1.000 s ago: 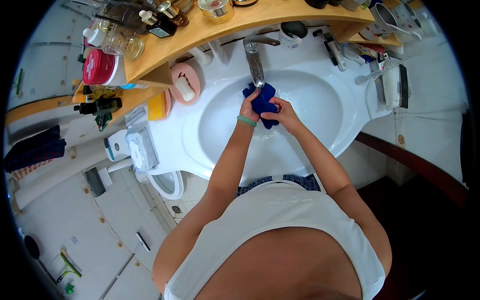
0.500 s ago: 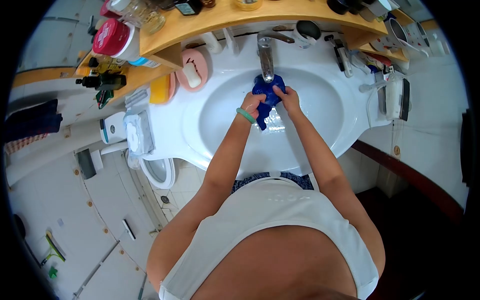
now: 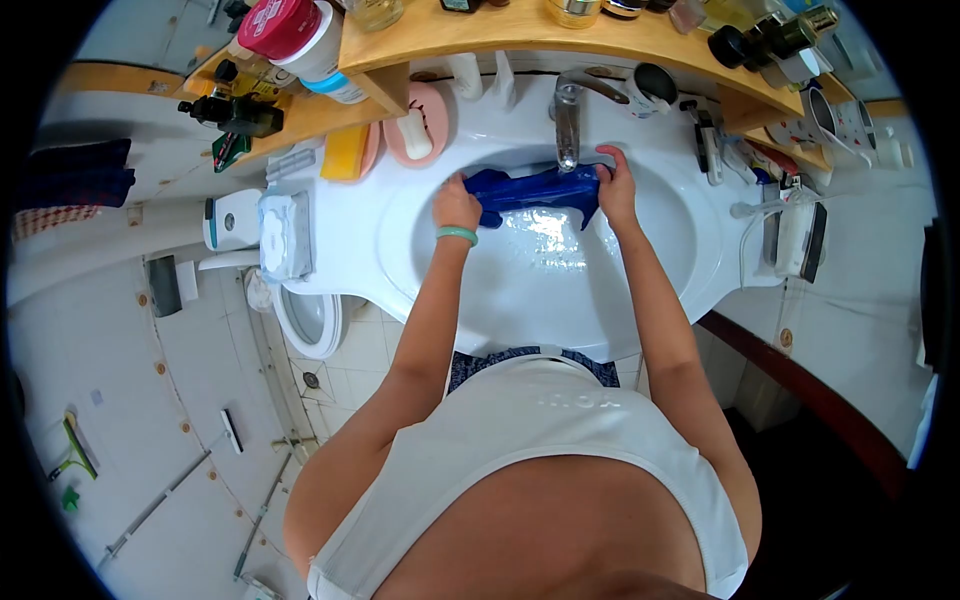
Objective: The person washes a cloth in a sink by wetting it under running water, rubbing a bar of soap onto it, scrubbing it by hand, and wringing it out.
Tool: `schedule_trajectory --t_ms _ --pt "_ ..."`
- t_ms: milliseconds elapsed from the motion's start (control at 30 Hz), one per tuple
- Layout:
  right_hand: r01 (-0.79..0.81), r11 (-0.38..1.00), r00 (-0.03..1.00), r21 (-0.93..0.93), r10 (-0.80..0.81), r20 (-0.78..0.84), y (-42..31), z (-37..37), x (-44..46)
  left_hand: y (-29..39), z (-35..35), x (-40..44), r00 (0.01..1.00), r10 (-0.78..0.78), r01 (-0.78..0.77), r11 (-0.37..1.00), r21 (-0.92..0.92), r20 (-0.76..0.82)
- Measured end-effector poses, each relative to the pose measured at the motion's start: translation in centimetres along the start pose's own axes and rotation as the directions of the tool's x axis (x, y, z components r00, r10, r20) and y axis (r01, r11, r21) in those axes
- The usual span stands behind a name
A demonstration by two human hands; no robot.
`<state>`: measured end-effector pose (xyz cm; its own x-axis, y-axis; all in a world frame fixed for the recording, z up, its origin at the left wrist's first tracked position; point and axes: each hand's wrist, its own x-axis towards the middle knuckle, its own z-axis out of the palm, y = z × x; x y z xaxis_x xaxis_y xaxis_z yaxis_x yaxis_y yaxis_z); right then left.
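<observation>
A wet blue cloth (image 3: pixel 540 190) is stretched sideways over the white sink basin (image 3: pixel 530 300), just under the faucet (image 3: pixel 567 125). My left hand (image 3: pixel 457 204), with a green bangle at the wrist, grips the cloth's left end. At the other end, my right hand (image 3: pixel 616 188) pinches the cloth between thumb and fingers, the index finger raised. The cloth's lower edge hangs down unevenly. Water glistens on the basin below it.
Left of the basin lie a white soap bar (image 3: pixel 413 134) on a pink dish, a yellow sponge (image 3: pixel 345 153) and a wipes pack (image 3: pixel 285 235). A wooden shelf (image 3: pixel 560 40) with bottles overhangs the back. A cup (image 3: pixel 651 90) stands right of the faucet.
My hands have moved apart, the left one leftward and the right one slightly rightward in the basin. The bunched cloth is now spread out between them. The camera view has shifted a little.
</observation>
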<state>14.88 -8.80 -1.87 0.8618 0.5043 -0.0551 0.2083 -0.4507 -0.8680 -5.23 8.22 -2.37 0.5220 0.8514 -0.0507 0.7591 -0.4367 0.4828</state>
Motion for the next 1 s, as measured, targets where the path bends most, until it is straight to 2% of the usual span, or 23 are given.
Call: schedule_trajectory --t_ms 33,67,100,167,200,267,300,367,400,433,467,500,533,567,633,700,733,767,800,833,900,967,1000 --pt "0.148 0.984 0.988 0.095 -0.150 0.020 0.5 0.0 0.4 -0.3 -0.4 0.2 1.000 0.008 -0.007 1.000 -0.025 0.019" --pt "-0.042 0.988 0.963 0.151 0.000 0.271 1.2 -0.7 0.7 -0.4 -0.8 0.2 1.000 0.007 -0.007 1.000 -0.027 0.017" --pt "-0.041 0.988 0.963 0.150 -0.001 0.270 0.0 -1.2 0.2 0.3 -2.2 0.0 0.999 -0.020 0.021 1.000 -0.022 0.042" --pt "0.257 0.934 0.908 -0.248 -0.145 0.393 -2.1 -1.7 -0.8 0.1 -2.8 0.1 0.996 -0.045 0.046 0.999 -0.020 0.071" --pt "0.370 0.849 0.846 -0.377 -0.139 0.515 -2.3 -2.0 -0.9 -1.0 -2.3 0.3 0.999 -0.026 0.037 0.942 -0.333 0.038" --pt "0.347 0.827 0.841 -0.442 -0.065 0.538 -1.0 -1.8 -0.2 -2.8 -1.1 1.0 0.996 -0.019 0.079 0.568 -0.819 0.082" --pt "0.332 0.799 0.830 -0.501 0.006 0.558 0.0 -1.5 0.2 -2.6 -1.2 0.9 0.996 -0.016 0.078 0.566 -0.821 0.084" --pt "0.260 0.906 0.881 -0.333 -0.081 0.466 4.0 0.0 0.8 -1.9 -1.8 0.5 0.902 -0.104 0.431 0.154 -0.889 0.419" --pt "0.200 0.970 0.924 -0.135 -0.141 0.355 3.5 0.2 0.7 -1.6 -1.7 0.3 0.915 -0.059 0.395 0.338 -0.854 0.400" --pt "0.199 0.971 0.924 -0.134 -0.140 0.355 3.0 0.2 0.7 -1.3 -1.5 -0.2 0.914 -0.059 0.396 0.339 -0.853 0.401" --pt "-0.257 0.930 0.895 0.264 0.126 0.427 2.5 0.3 0.5 -0.7 -1.2 -1.0 0.937 0.054 0.190 0.749 -0.635 0.344" --pt "-0.639 0.549 0.753 0.539 0.303 0.584 0.8 0.2 0.2 0.1 -1.4 -1.4 0.923 0.183 -0.092 0.959 -0.269 0.339" --pt "-0.651 0.492 0.751 0.578 0.310 0.583 -0.3 0.3 -0.1 0.5 -1.5 -1.4 0.855 0.209 -0.161 0.977 -0.140 0.475" --pt "-0.652 0.493 0.751 0.576 0.312 0.582 -0.5 0.5 -0.2 0.8 -1.0 -1.3 0.854 0.209 -0.160 0.977 -0.142 0.476" --pt "-0.675 0.471 0.734 0.568 0.352 0.581 -0.7 0.7 -0.2 1.4 0.3 -1.0 0.863 -0.008 -0.026 0.998 0.061 0.505" --pt "-0.661 0.473 0.749 0.582 0.370 0.550 -0.2 0.7 -0.2 0.9 1.3 -0.5 0.909 0.035 -0.055 0.998 0.037 0.415" --pt "-0.665 0.416 0.746 0.620 0.394 0.536 0.0 0.7 -0.2 0.2 2.3 0.5 0.827 -0.021 0.277 0.884 -0.376 0.561" --pt "-0.666 0.356 0.741 0.656 0.418 0.525 0.2 0.7 -0.4 -0.5 3.2 0.9 0.717 0.017 0.591 0.515 -0.621 0.697" --pt "-0.667 0.356 0.740 0.655 0.419 0.526 0.4 0.9 -0.7 1.3 2.1 0.6 0.653 -0.079 0.726 0.345 -0.594 0.753" --pt "-0.682 0.237 0.722 0.693 0.369 0.585 0.3 1.3 -1.0 2.1 2.8 0.3 0.653 -0.079 0.727 0.345 -0.594 0.753" --pt "-0.692 0.114 0.707 0.713 0.310 0.636 -0.7 2.0 -2.0 3.3 4.7 -0.1 0.534 0.114 0.833 -0.242 -0.498 0.838" --pt "-0.711 0.248 0.700 0.658 0.338 0.629 -3.2 2.7 -3.6 4.9 7.2 -0.5 0.594 0.237 0.772 -0.435 -0.463 0.768" --pt "-0.636 0.461 0.767 0.619 0.299 0.567 -3.7 3.2 -4.8 5.7 8.4 -0.6 0.639 0.144 0.730 -0.423 -0.537 0.755"
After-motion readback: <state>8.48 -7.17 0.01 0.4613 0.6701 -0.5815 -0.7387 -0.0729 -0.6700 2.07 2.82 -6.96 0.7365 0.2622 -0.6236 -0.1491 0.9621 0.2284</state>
